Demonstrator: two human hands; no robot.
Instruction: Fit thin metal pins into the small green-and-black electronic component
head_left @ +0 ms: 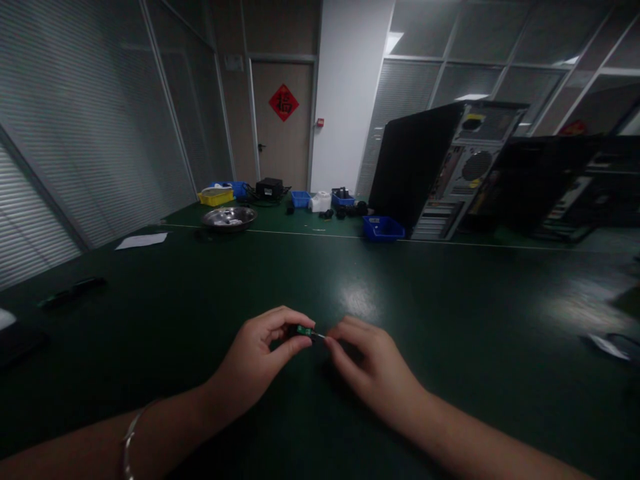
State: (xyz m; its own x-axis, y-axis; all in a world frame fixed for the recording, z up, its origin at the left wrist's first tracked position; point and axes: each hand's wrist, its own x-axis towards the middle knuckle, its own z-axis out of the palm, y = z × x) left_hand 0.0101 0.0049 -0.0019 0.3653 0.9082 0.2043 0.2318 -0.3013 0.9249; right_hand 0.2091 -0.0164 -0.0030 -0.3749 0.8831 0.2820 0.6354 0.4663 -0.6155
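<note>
Between the thumb and fingers of my left hand [260,347] is a small green circuit board [305,330], with a dark part at its side. A thin, light-coloured piece [320,335], perhaps a wire or a slim metal tip, runs from the board to my right hand [373,353]. The fingertips of my right hand are pinched on its other end. Both hands are held close together over the dark green table [310,280]. What else lies inside my fingers is hidden.
A steel bowl [229,219], a blue bin [383,229] and a yellow tray [216,197] stand further back. A black computer tower [420,167] rises at the right. Paper [142,241] lies left; a dark object [73,291] lies nearer.
</note>
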